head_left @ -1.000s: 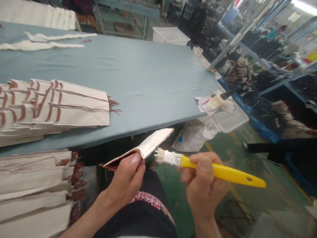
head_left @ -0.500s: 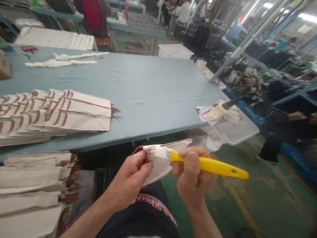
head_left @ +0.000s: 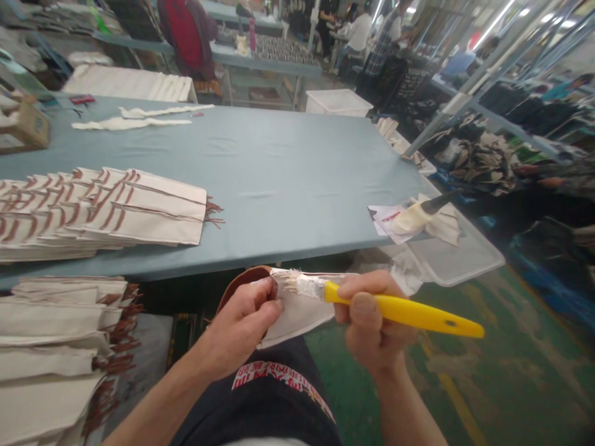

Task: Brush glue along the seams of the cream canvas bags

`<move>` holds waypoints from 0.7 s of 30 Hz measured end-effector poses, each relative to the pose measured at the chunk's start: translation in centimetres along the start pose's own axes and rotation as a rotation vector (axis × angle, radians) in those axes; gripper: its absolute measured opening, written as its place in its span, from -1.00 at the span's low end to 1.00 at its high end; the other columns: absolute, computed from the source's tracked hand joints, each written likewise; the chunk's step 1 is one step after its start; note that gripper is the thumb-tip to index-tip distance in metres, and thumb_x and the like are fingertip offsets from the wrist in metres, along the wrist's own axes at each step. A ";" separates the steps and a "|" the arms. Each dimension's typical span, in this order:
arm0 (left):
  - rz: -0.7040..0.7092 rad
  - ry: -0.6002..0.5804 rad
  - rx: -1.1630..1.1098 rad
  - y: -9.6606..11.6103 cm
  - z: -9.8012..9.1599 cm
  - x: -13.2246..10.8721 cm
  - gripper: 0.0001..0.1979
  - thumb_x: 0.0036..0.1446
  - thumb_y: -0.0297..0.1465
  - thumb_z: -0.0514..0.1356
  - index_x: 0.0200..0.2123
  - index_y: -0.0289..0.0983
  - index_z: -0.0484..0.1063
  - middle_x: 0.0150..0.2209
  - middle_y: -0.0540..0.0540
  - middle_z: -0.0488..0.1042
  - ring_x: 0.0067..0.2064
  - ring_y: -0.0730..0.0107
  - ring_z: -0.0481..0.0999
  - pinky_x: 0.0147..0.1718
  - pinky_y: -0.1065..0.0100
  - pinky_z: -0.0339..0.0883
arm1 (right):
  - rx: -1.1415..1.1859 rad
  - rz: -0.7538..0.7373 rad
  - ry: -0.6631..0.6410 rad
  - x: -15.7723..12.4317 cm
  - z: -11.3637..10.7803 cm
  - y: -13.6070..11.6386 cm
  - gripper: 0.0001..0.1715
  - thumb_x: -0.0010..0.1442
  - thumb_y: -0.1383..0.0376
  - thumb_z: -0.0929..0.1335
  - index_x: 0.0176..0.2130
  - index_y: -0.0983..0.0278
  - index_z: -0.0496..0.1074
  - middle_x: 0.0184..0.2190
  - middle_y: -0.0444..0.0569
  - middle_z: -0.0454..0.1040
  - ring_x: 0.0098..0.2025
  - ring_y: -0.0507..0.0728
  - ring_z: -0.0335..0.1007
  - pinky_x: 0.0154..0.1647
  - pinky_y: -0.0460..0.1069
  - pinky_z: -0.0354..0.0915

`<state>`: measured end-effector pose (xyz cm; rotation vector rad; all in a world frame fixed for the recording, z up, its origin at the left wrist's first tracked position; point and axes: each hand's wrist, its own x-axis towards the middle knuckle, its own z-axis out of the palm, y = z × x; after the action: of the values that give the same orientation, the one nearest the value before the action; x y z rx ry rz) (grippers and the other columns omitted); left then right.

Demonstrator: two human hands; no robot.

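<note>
Between the fingers and thumb of my left hand [head_left: 248,313] is a cream fabric piece [head_left: 297,316] with a brown strip [head_left: 244,282] along its far left edge. It is held in the air just off the table's front edge. My right hand [head_left: 379,316] grips a yellow-handled brush [head_left: 418,313] from the right. White stuff coats the brush's metal band and bristles, and the bristle tips touch the fabric's upper edge close to my left fingers. The fabric's right end is partly hidden behind the brush and my right hand.
On the blue-grey table [head_left: 288,167] lie overlapping cream pieces with brown edges [head_left: 162,210] and cream strips [head_left: 139,124]. More cream pieces [head_left: 51,353] are stacked lower left. A dark-handled brush [head_left: 413,217] rests by a clear tray [head_left: 465,254]. A person [head_left: 188,37] stands beyond.
The brush has slid right along the fabric's edge, away from my left fingers. More of the brown strip shows at left. The camera view has shifted slightly.
</note>
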<state>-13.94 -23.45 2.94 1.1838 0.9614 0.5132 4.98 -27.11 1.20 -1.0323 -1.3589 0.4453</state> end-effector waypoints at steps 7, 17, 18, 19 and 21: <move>-0.027 -0.017 0.023 -0.2 0.7 0.6 -0.85 0.11 -0.27 0.17 -0.39 -0.24 0.39 -0.54 0.15 0.28 -0.55 0.53 0.15 -0.59 0.44 0.00 | -0.039 -0.121 -0.089 2.2 -0.9 2.1 -0.85 0.47 0.19 0.37 -0.16 0.16 0.51 -0.50 -0.21 0.48 -0.61 -0.02 0.32 -0.56 -0.10 0.27; -0.059 -0.061 -0.064 -0.7 0.9 0.5 -0.89 0.05 -0.32 0.17 -0.40 -0.25 0.38 -0.50 0.13 0.35 -0.51 0.55 0.20 -0.58 0.47 0.04 | -0.100 -0.341 -0.382 4.0 -2.6 0.3 -0.84 0.40 0.36 0.36 -0.27 0.17 0.46 -0.44 -0.18 0.64 -0.47 0.01 0.58 -0.34 -0.11 0.47; -0.048 -0.055 -0.055 -0.6 1.0 0.5 -0.89 0.05 -0.32 0.17 -0.40 -0.25 0.37 -0.49 0.13 0.35 -0.51 0.55 0.20 -0.57 0.47 0.05 | -0.133 -0.363 -0.368 4.2 -2.2 0.4 -0.83 0.40 0.38 0.36 -0.27 0.17 0.46 -0.43 -0.18 0.64 -0.46 0.01 0.59 -0.32 -0.12 0.48; -0.041 -0.044 -0.051 -0.6 1.0 0.6 -0.89 0.06 -0.32 0.17 -0.40 -0.25 0.38 -0.48 0.13 0.36 -0.50 0.55 0.21 -0.57 0.47 0.07 | -0.157 -0.371 -0.345 4.3 -1.8 0.6 -0.83 0.40 0.38 0.36 -0.27 0.17 0.45 -0.43 -0.18 0.64 -0.46 0.01 0.59 -0.32 -0.12 0.48; -0.041 -0.009 -0.069 -0.6 1.0 0.6 -0.88 0.06 -0.31 0.18 -0.38 -0.25 0.37 -0.49 0.13 0.37 -0.50 0.54 0.23 -0.56 0.47 0.08 | -0.156 -0.366 -0.300 4.1 -1.4 1.0 -0.82 0.44 0.34 0.35 -0.26 0.17 0.45 -0.45 -0.18 0.62 -0.48 0.02 0.57 -0.36 -0.10 0.47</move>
<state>-12.93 -23.75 2.22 1.1018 0.9511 0.5044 7.47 -23.88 2.95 -0.8366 -1.8344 0.2265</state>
